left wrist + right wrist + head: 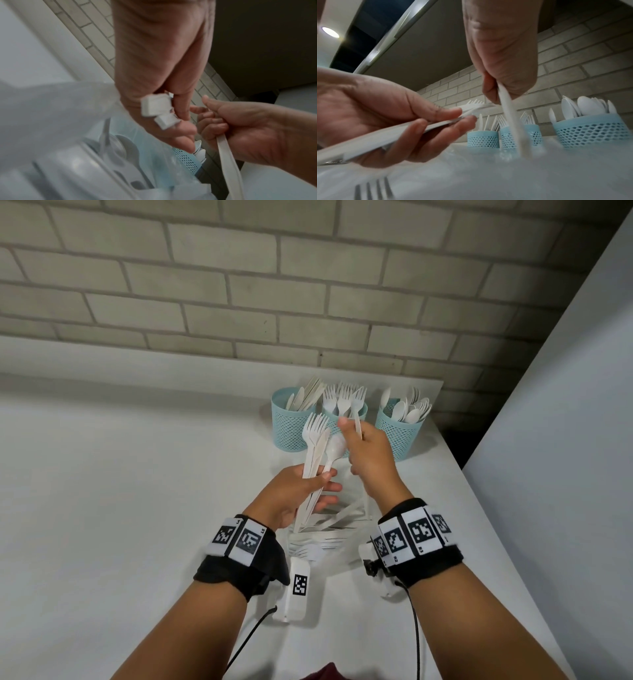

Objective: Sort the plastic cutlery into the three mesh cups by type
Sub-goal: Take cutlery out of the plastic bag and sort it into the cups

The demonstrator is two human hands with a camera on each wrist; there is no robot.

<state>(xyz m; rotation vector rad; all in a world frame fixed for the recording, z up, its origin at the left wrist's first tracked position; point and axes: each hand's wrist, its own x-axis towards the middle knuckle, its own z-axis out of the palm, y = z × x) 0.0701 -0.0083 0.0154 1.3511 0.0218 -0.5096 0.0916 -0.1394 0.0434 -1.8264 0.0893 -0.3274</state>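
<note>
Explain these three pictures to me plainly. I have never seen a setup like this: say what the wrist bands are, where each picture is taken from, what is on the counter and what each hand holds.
No machine here: a person works with bare hands, with a camera on the head and one strapped to each wrist by the black bands with square markers. The wide picture looks down from the head; the other two look along each hand.

On the white counter stand three blue mesh cups: knives, forks and spoons. Nearer lies a clear bag of loose cutlery.

The left hand grips a mixed bundle of forks, knives and a spoon. The right hand pinches one fork near the fork cup.
</note>
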